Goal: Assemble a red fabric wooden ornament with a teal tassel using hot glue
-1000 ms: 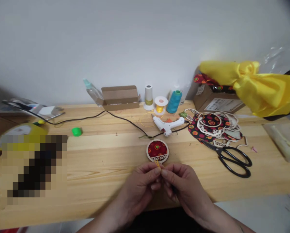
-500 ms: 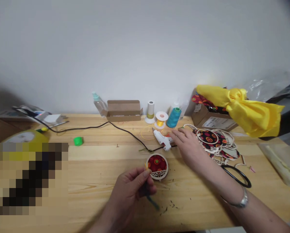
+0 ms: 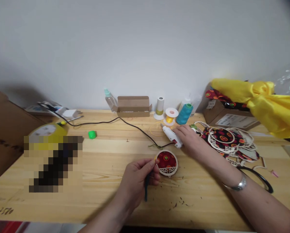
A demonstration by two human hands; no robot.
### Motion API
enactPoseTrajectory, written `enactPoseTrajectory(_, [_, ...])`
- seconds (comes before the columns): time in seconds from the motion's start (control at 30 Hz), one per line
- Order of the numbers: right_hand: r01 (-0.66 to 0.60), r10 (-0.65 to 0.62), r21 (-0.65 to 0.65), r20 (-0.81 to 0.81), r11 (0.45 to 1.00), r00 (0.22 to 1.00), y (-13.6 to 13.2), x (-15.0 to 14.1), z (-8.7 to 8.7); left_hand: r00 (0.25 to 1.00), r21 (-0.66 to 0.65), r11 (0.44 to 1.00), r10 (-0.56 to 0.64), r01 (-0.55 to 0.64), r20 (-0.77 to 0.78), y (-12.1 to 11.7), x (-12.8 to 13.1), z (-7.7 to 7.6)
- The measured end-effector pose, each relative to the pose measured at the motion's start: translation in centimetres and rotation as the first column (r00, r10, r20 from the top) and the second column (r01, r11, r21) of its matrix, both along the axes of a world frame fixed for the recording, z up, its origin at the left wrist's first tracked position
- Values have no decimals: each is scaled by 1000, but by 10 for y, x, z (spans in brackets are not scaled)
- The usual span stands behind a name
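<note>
My left hand (image 3: 143,173) is closed, thumb against fingers, on what looks like a dark teal tassel (image 3: 146,191) with a bit of yellow cord at the fingertips. Right beside those fingertips is a round ornament (image 3: 167,159), dark red patterned cloth in a pale fretwork frame; whether they touch it I cannot tell. My right hand (image 3: 187,137) has its fingers curled over the back of a white hot glue gun (image 3: 171,135), whose nozzle points to the far left. Its palm side is hidden. The gun's black cord (image 3: 137,127) runs left across the table.
Behind the gun stand a yellow thread spool (image 3: 170,117), a white spool (image 3: 160,106) and a teal thread cone (image 3: 184,114). Fretwork frames (image 3: 222,135) pile up at right, before a cardboard box (image 3: 228,116). Black-handled scissors (image 3: 257,176) lie under the right forearm. A green cap (image 3: 92,134) lies left.
The view has shifted left. My right fingers have closed over the glue gun, which is turned slightly. The tassel now hangs straighter down from my left hand.
</note>
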State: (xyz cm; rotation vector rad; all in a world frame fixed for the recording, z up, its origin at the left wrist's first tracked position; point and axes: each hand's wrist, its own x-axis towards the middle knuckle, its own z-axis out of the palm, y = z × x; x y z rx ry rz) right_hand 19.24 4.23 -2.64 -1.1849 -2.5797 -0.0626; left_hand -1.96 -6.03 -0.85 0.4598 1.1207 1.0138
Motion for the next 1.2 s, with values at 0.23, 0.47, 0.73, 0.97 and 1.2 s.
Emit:
enactPoseTrajectory(0.23, [-13,32,79,-247,997,968,-19,11,26,999,77,997,-5,9,-51,13,5,2])
enactPoseTrajectory(0.47, [-26,-16,-79,-488,996,873,-43,10,30,1000,94,996,-5,5,2,27,11,-3])
enactPoseTrajectory(0.73, [-128,-21,-243,-528,962,849,-40,9,26,999,64,998,-4,1,43,30,7,-10])
enactPoseTrajectory(0.97, [-290,134,-267,-479,919,868,-43,7,20,999,51,998,35,-36,25,31,6,-9])
enactPoseTrajectory(1.2, [-282,195,-201,-367,938,910,-47,0,21,999,99,994,40,-41,11,30,6,-10])
